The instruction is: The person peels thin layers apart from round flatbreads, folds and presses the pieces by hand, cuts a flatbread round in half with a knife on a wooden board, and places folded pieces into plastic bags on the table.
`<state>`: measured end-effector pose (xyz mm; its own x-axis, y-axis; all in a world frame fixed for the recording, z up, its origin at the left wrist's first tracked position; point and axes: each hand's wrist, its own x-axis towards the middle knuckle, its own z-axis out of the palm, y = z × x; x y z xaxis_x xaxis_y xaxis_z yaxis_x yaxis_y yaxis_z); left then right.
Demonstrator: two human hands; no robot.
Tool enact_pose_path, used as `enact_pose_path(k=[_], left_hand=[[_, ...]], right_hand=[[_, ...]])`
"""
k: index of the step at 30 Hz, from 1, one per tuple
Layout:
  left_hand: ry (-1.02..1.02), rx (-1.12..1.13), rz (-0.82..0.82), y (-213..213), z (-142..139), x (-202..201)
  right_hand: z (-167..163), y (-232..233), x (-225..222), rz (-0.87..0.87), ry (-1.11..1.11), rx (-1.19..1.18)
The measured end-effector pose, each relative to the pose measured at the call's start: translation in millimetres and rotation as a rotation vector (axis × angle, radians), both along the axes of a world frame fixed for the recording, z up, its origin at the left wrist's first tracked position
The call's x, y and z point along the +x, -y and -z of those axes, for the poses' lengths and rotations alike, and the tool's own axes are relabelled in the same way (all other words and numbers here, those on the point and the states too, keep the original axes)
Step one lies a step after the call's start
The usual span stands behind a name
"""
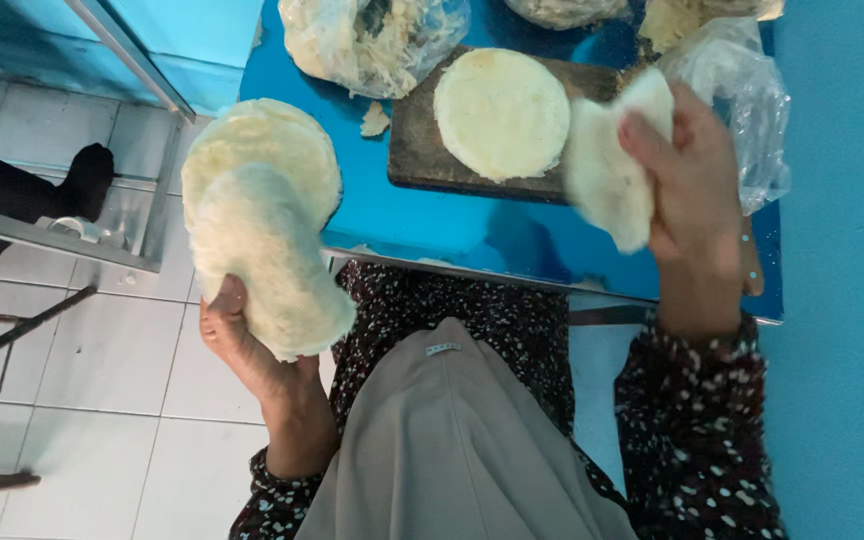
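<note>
So nearest to the camera you've got the person's grey front and dotted dark sleeves, both hands up and busy. Left hand [252, 345] is cupped under a flat dough round [270, 262], fingers closed on its lower edge from beneath. That one looks stretched to an oval, long axis running from near the wrist up and away toward the table, tilted a bit left. Right hand [692, 190] is clamped on a second, floppier piece [607, 165], pinched at the top so it hangs folded, long axis roughly vertical in the view, lower end pointing back toward the person.

Just past the left hand, a stack of rounds [272, 145] sits at the blue table's [432, 225] left corner, partly overhanging, touching or just behind the held one, can't tell which. Further in, a wooden board [422, 150] carries one neat round disc [502, 112]. At the far edge, plastic bags [372, 40] of shaggy raw dough.

My read on progress: several rounds shaped and stacked, one on the board, two in hand, and plenty of dough left in the bags, so somewhere mid-batch.
</note>
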<state>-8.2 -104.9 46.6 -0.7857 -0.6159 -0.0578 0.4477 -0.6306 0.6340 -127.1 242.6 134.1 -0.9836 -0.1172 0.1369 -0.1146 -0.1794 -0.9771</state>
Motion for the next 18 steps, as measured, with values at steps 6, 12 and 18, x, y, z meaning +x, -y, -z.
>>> enact_pose_path(k=[6, 12, 18], left_hand=[[0.078, -0.054, 0.087, -2.8, -0.2, 6.9], [0.083, -0.063, 0.104, -4.3, 5.1, 5.0], [0.067, -0.085, 0.105, -9.1, 14.7, 0.8]], right_hand=[[2.7, 27.1, -84.4, -0.249, -0.164, 0.057], [60.4, 25.1, -134.4, -0.112, -0.064, 0.356], [71.7, 0.3, -139.1, -0.07, -0.111, 0.558]])
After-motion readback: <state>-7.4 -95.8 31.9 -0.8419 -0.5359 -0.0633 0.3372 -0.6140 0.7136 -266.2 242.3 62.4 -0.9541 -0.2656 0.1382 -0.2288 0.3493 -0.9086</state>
